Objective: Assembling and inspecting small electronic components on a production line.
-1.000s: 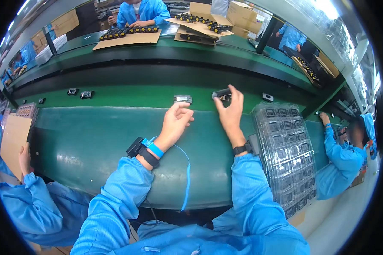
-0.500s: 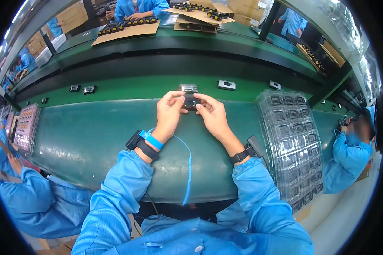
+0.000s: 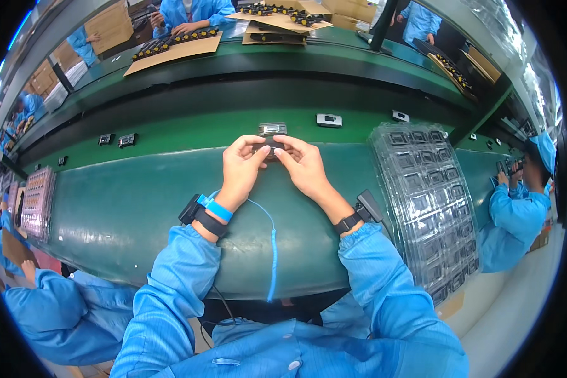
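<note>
Item: small dark rectangular component (image 3: 272,148), held between both hands above the far edge of the green tabletop (image 3: 138,201), just in front of the green conveyor belt (image 3: 189,129).

Left hand (image 3: 242,165): fingers closed on the component's left end, thumb on top. A blue wrist strap (image 3: 215,208) with a thin blue coiled cord (image 3: 272,246) runs from this wrist toward the body.

Right hand (image 3: 302,165): fingertips pinched on the component's right end. Black wristband with a small black unit (image 3: 359,211) on the wrist.

Adjacent: small grey rectangular part with a pale face (image 3: 272,128), lying on the belt just beyond the fingertips, apart from them; a similar silver part (image 3: 329,120) to its right; two small dark parts (image 3: 118,139) farther left. Clear plastic blister tray with rows of pockets (image 3: 428,201) lies on the tabletop to the right, near the right forearm.

Handling note (judgement): the piece looks light and rigid, and much of it is hidden by the fingers. Keeping both grips at the ends, with pressure even and the wrists low over the tabletop, should keep it square and easy to see.
</note>
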Motion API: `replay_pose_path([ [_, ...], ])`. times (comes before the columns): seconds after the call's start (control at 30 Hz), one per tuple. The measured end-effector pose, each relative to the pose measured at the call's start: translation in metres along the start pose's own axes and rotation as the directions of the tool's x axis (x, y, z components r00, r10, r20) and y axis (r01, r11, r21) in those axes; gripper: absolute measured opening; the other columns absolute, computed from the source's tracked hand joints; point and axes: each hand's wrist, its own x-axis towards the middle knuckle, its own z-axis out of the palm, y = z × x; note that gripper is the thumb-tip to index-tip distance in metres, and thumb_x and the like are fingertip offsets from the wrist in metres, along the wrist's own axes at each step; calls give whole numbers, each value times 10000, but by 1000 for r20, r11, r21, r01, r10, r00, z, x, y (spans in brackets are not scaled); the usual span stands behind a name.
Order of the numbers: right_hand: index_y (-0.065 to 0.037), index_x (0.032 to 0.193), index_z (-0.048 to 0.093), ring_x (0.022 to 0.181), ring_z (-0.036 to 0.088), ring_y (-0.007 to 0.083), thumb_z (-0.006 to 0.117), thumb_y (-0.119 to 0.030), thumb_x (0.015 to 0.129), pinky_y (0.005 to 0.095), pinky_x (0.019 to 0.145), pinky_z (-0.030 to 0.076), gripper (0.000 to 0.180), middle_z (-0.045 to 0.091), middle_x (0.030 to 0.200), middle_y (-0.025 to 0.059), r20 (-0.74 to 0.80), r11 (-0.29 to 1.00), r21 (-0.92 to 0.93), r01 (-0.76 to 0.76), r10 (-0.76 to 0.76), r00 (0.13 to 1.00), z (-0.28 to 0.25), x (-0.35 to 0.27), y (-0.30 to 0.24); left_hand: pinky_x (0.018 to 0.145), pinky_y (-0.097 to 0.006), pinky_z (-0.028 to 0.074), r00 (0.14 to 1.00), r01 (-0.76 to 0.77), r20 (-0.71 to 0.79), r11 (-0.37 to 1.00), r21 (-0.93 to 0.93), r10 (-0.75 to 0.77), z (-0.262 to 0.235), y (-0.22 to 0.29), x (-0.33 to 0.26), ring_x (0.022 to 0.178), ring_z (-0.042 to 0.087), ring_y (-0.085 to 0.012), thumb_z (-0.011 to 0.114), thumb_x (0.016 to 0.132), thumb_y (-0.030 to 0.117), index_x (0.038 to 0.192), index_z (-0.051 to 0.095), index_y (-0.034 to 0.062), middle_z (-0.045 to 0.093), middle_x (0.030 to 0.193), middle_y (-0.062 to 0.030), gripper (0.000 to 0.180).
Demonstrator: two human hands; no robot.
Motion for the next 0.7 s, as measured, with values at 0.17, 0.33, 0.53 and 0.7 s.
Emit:
replay_pose_path([
  [0.17, 13, 1232, 705, 833, 672, 110, 719, -44, 966, 261, 751, 559, 272, 738, 977, 66, -55, 1000, 8, 24, -24, 998, -16, -3, 5, 694, -241, 567, 996, 28, 80, 999, -41, -25, 17, -1, 2, 902, 727, -139, 734, 963, 28, 1191, 661, 13, 739, 1052, -76, 239],
  [0.33, -2, 1162, 721, 687, 632, 140, 777, -105, 903, 300, 667, 548, 284, 711, 833, 92, -122, 960, -244, 137, -170, 978, -6, -9, -5, 743, -233, 558, 987, -6, 160, 997, 81, -7, 6, -1, 4, 953, 700, -117, 769, 949, 63, 1225, 661, 16, 734, 1093, -63, 300],
  [0.53, -61, 1449, 573, 1348, 542, 390, 646, -92, 960, 504, 1114, 440, 495, 615, 1445, 169, -13, 800, -597, 65, -90, 996, -14, -84, -24, 692, -228, 524, 975, 7, 219, 991, 131, -36, 1, -6, 6, 859, 684, -91, 749, 936, 0, 1155, 674, 23, 739, 999, -44, 233],
  [0.7, -38, 1467, 554, 1468, 429, 404, 655, -204, 994, 527, 1193, 364, 511, 548, 1533, 164, 142, 609, -778, 154, -68, 987, -33, -200, -64, 689, -233, 524, 978, 9, 203, 989, 150, -40, 5, -2, 3, 850, 690, -99, 765, 936, 26, 1127, 675, 34, 741, 992, -40, 211],
])
